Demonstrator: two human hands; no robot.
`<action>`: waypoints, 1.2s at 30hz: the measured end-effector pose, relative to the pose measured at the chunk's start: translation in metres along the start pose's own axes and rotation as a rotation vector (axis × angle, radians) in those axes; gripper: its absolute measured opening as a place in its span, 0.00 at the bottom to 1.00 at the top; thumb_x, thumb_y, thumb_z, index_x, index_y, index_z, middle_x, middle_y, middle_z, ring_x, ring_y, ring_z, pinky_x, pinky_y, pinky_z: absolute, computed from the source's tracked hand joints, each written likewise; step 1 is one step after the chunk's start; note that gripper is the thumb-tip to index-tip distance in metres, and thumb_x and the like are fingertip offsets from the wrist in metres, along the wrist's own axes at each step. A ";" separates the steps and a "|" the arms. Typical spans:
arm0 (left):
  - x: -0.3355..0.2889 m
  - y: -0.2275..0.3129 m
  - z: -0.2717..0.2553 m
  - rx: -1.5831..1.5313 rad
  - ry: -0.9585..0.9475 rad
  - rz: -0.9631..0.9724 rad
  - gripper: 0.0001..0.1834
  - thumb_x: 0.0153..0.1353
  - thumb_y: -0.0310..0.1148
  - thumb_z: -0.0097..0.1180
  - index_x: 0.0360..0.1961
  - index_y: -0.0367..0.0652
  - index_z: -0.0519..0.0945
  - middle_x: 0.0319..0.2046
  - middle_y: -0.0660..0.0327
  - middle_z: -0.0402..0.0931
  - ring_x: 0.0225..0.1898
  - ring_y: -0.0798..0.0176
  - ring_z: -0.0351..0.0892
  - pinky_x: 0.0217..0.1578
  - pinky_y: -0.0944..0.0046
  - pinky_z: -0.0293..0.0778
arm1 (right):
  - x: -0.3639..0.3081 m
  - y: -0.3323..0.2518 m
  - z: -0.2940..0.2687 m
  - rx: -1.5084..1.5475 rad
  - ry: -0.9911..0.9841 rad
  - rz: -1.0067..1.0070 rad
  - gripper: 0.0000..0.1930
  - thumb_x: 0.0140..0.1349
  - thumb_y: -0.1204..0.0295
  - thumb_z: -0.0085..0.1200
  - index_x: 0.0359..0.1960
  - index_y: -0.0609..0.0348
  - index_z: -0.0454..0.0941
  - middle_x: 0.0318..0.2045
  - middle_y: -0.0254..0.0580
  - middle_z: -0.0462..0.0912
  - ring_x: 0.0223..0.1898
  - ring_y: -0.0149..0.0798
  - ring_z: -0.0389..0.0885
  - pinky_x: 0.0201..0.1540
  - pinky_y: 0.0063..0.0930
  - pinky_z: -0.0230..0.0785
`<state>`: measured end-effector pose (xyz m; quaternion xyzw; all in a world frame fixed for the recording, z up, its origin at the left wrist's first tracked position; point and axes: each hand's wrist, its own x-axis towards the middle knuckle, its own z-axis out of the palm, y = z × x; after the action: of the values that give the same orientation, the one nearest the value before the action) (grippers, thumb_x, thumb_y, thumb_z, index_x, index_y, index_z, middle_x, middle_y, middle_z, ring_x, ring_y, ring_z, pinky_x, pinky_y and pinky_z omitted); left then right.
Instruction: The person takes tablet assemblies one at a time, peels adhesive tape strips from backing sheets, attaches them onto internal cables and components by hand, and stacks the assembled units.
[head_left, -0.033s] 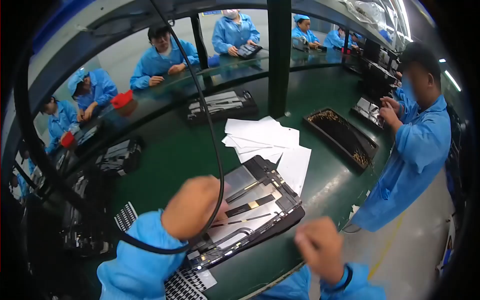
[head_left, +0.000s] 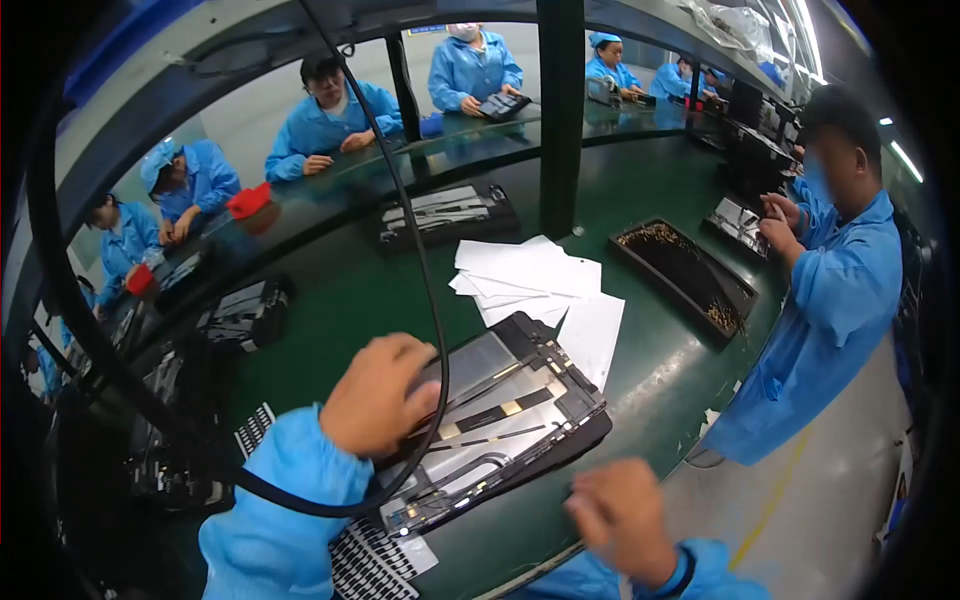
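An opened tablet (head_left: pixel 515 428), its silvery inside, black strips and circuit boards exposed, lies at a slant on the green bench in front of me. My left hand (head_left: pixel 375 397) is over its left edge, thumb and fingers apart, partly behind a hanging black cable (head_left: pixel 421 250). I cannot tell whether it touches the tablet. Off the tablet's near right corner is my right hand (head_left: pixel 630 515), slightly blurred. Its fingers are curled with thumb and forefinger close together; anything between them is too small to make out. A sheet of black-and-white labels (head_left: pixel 368 568) sticks out below the tablet.
White papers (head_left: pixel 525 272) lie beyond the tablet, near a dark tray (head_left: pixel 665 297) of small gold-coloured pieces. A green post (head_left: pixel 561 120) rises behind. More opened devices (head_left: pixel 448 212) lie on the bench. A co-worker (head_left: pixel 845 265) in blue stands at the right; others sit across.
My left hand has drawn back a little towards the tablet's left edge, its fingers now clearer. The right hand has shifted slightly left and down. The tablet looks unmoved.
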<state>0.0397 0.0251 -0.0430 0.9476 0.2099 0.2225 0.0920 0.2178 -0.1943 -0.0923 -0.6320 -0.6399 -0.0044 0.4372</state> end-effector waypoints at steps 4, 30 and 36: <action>-0.003 -0.043 -0.008 -0.325 -0.460 -0.278 0.29 0.50 0.53 0.55 0.33 0.30 0.75 0.31 0.45 0.74 0.34 0.49 0.74 0.34 0.57 0.69 | -0.009 -0.067 0.038 -0.123 -0.216 0.104 0.35 0.51 0.65 0.56 0.56 0.75 0.54 0.52 0.69 0.60 0.52 0.63 0.59 0.57 0.43 0.52; -0.274 -0.134 -0.233 -0.211 0.343 -1.145 0.15 0.56 0.37 0.54 0.33 0.33 0.76 0.22 0.62 0.74 0.25 0.72 0.68 0.28 0.69 0.66 | 0.143 -0.251 0.290 0.838 -0.506 -0.184 0.42 0.52 0.57 0.52 0.58 0.79 0.47 0.60 0.72 0.43 0.62 0.62 0.44 0.63 0.41 0.38; -0.273 -0.126 -0.232 -0.037 0.381 -1.239 0.14 0.55 0.35 0.51 0.21 0.34 0.74 0.16 0.59 0.74 0.21 0.68 0.72 0.24 0.67 0.66 | 0.245 -0.161 0.313 0.653 -0.250 -0.415 0.08 0.47 0.69 0.53 0.24 0.61 0.79 0.25 0.45 0.80 0.30 0.47 0.79 0.39 0.34 0.71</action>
<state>-0.3341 0.0363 0.0235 0.5933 0.7265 0.2959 0.1807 -0.0422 0.1454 -0.0591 -0.3128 -0.7699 0.1877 0.5237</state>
